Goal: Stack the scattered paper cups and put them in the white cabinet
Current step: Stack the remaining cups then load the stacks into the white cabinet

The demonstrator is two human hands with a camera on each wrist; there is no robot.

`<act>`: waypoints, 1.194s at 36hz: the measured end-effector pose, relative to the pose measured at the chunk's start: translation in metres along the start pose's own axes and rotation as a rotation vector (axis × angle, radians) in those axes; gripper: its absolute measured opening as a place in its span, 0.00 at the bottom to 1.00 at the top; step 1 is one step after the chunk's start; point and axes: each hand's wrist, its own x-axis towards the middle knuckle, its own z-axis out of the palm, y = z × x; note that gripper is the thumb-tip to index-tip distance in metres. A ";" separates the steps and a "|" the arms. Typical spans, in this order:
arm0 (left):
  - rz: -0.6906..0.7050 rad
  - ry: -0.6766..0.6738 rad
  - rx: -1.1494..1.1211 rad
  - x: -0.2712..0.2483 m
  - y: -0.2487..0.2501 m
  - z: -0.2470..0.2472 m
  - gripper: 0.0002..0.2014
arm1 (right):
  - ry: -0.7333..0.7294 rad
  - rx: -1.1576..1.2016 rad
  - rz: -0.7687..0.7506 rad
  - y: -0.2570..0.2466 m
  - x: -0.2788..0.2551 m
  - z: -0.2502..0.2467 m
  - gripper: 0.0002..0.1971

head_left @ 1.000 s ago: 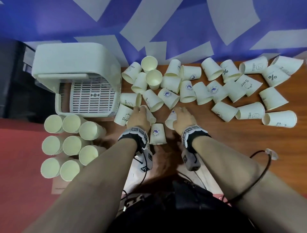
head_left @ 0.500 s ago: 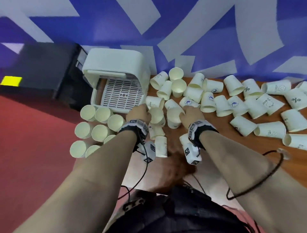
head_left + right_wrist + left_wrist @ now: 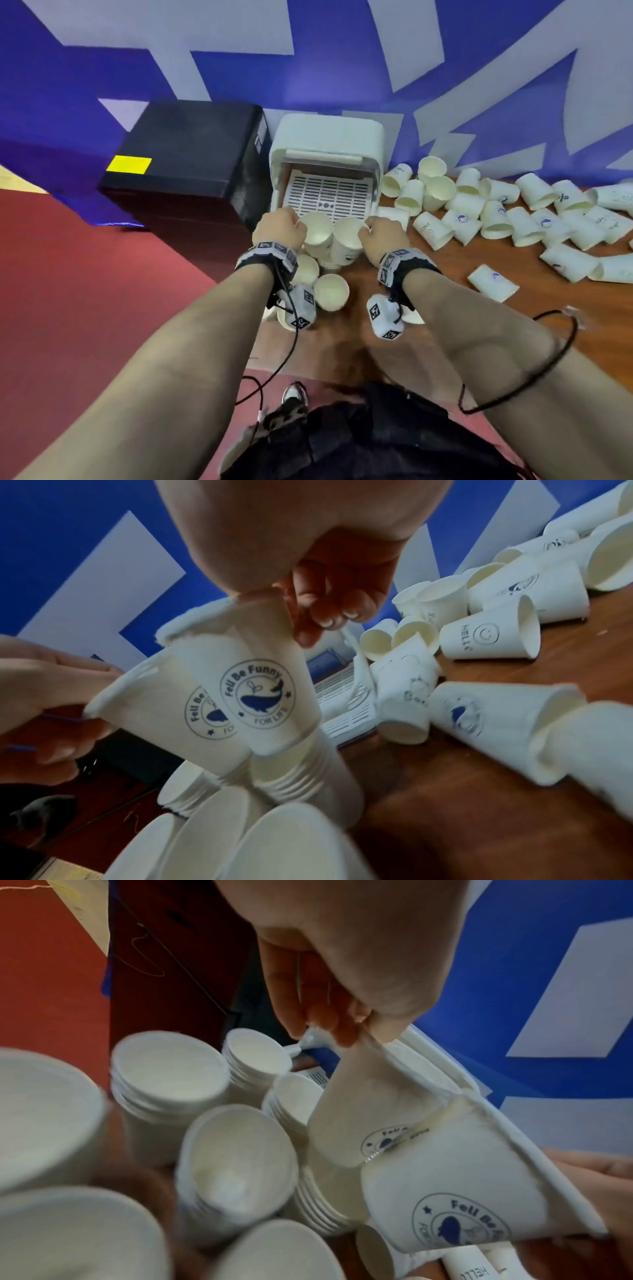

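Each hand holds one white paper cup with a blue whale logo, mouth up, by its rim. My left hand (image 3: pixel 279 229) pinches the left cup (image 3: pixel 317 233); the fingertips (image 3: pixel 335 1026) grip that cup (image 3: pixel 342 1110) at its rim. My right hand (image 3: pixel 383 236) pinches the right cup (image 3: pixel 346 240), seen close in the right wrist view (image 3: pixel 260 683). The two cups touch side by side. They hang just above several upright cup stacks (image 3: pixel 330 293) in front of the open white cabinet (image 3: pixel 329 137). Many loose cups (image 3: pixel 496 219) lie on their sides to the right.
A black box (image 3: pixel 191 154) stands directly left of the cabinet. The wooden table (image 3: pixel 445 291) ends at its left edge near the stacks, with red floor (image 3: pixel 102 291) beyond. A blue and white wall runs behind. One loose cup (image 3: pixel 493 282) lies apart, near the right forearm.
Both hands have each lifted a cup off the table and carried it left, over the stacks before the cabinet. The head view has swung left.
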 end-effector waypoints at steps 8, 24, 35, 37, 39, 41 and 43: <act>-0.011 -0.030 -0.047 -0.006 -0.083 -0.038 0.09 | 0.008 -0.004 0.020 -0.078 -0.025 0.042 0.13; -0.100 -0.130 -0.035 -0.013 -0.119 -0.023 0.08 | -0.011 -0.125 0.058 -0.076 -0.034 0.063 0.13; -0.136 -0.266 0.052 -0.008 -0.131 -0.006 0.14 | -0.051 -0.140 0.096 -0.073 -0.029 0.074 0.17; -0.145 -0.262 0.068 -0.010 -0.134 -0.005 0.15 | -0.081 -0.133 0.113 -0.071 -0.030 0.076 0.20; -0.144 -0.260 0.070 -0.011 -0.135 -0.004 0.14 | -0.087 -0.135 0.114 -0.068 -0.031 0.077 0.21; -0.138 -0.260 0.075 -0.010 -0.134 -0.003 0.14 | -0.089 -0.125 0.126 -0.063 -0.031 0.077 0.20; -0.130 -0.259 0.084 -0.009 -0.133 -0.003 0.13 | -0.084 -0.124 0.135 -0.060 -0.033 0.077 0.20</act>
